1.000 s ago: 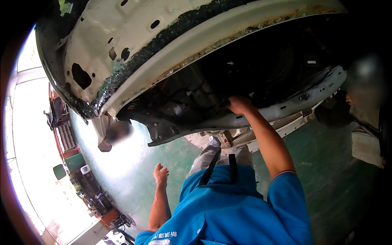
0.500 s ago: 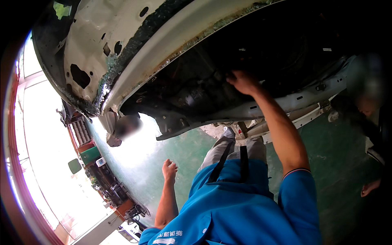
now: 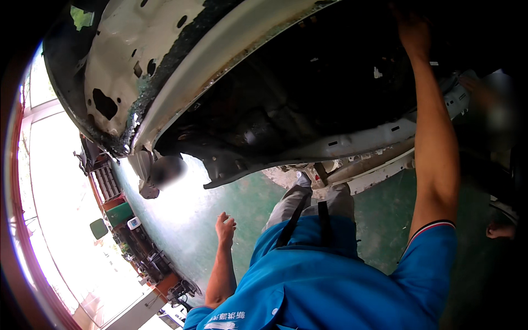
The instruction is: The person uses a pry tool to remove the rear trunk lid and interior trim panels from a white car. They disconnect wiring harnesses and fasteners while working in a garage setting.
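A worn, pale vehicle body stands in front of me, with a deep, dark opening. My right hand (image 3: 413, 36) is raised into the far right of that opening, arm stretched out. Its fingers fade into the dark, so what they touch is hidden. My left hand (image 3: 225, 228) hangs low over the green floor, away from the vehicle. Its fingers are curled in, and whatever they may hold is too small to name. Along the near side of the opening runs a grey metal sill (image 3: 330, 146).
A pale panel (image 3: 140, 41) with ragged holes and crumbled glass along its edge fills the upper left. Another person's hand (image 3: 498, 230) shows at the right rim, with blurred shapes above it. Cluttered equipment (image 3: 146, 256) lines the bright windows at left. Green floor (image 3: 379, 214) lies below.
My right hand has moved from the middle of the dark opening up and to the right, the arm reaching farther. My left hand stays low, nearly unmoved. The view has shifted slightly.
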### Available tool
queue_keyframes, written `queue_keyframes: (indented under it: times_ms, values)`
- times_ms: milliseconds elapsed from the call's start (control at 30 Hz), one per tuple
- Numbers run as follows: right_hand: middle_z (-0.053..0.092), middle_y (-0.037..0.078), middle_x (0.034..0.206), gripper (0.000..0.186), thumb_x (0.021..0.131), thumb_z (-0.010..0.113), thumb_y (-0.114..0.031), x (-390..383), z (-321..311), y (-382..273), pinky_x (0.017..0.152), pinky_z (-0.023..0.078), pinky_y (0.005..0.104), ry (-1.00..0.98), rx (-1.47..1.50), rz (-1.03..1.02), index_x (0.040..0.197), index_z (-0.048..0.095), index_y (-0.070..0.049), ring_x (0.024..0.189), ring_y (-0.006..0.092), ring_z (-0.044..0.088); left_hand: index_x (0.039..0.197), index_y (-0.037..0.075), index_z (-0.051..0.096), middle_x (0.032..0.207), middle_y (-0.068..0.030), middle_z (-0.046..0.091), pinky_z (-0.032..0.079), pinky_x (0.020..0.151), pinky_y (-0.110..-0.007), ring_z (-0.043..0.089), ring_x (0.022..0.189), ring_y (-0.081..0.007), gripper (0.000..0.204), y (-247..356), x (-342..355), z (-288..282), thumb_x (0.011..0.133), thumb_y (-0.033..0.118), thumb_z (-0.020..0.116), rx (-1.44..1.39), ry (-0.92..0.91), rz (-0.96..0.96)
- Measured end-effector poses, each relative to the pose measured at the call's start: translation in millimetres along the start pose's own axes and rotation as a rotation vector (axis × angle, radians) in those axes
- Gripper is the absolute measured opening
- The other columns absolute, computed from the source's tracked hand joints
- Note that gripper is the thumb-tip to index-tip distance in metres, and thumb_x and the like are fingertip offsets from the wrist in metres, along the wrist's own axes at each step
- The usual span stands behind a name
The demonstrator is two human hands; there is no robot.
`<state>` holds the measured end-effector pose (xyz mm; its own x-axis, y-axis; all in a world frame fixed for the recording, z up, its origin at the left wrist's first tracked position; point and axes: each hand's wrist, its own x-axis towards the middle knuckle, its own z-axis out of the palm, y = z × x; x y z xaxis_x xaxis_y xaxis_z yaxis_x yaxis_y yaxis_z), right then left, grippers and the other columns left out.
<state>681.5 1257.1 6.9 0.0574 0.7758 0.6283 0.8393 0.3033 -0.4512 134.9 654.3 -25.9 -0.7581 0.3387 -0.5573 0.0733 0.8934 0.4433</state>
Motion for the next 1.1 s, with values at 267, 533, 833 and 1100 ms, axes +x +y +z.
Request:
queue_keyframes:
  times_ms: [267,533,833,1100]
  values:
    - [0.068,0.010,0.124,0.056,0.094,0.055,-0.061,-82.9,46.2,7.0,0.094,0.053,0.0437,-0.745,-0.179,0.121,0.128,0.066,-0.018,0.117,0.0296,0.064,0.141,0.002,0.050,0.125,-0.0140,0.061,0.055,0.063,-0.032,0.067,0.076,-0.0196,0.058,5.8,0.2,4.6,0.085,0.005,0.063,0.032,-0.027,-0.030]
    - [0.072,0.014,0.107,0.021,0.089,0.062,-0.018,-125.4,115.3,-46.1,0.086,0.056,0.0439,-0.916,-0.166,0.135,0.100,0.075,-0.006,0.104,0.0323,0.069,0.141,0.001,0.051,0.125,-0.0158,0.062,0.054,0.057,-0.032,0.067,0.072,-0.0201,0.059,-30.9,13.9,-13.4,0.085,0.004,0.067,0.030,-0.035,-0.055]
    - [0.071,0.011,0.107,0.019,0.089,0.064,-0.023,-185.5,228.9,-14.2,0.079,0.056,0.0446,-0.941,-0.317,0.157,0.098,0.074,-0.009,0.101,0.0266,0.070,0.142,-0.001,0.048,0.126,-0.0171,0.060,0.057,0.063,-0.035,0.069,0.079,-0.0244,0.061,-49.9,-10.1,-58.5,0.085,0.005,0.068,0.248,-0.069,-0.210]
    - [0.074,0.011,0.092,0.014,0.089,0.065,-0.018,-100.0,146.8,-68.2,0.079,0.056,0.0430,-0.868,-0.173,0.003,0.093,0.077,-0.011,0.086,0.0272,0.072,0.139,-0.001,0.049,0.123,-0.0154,0.061,0.056,0.069,-0.036,0.069,0.085,-0.0262,0.057,-20.7,0.7,-66.5,0.086,0.011,0.064,0.318,-0.104,-0.138]
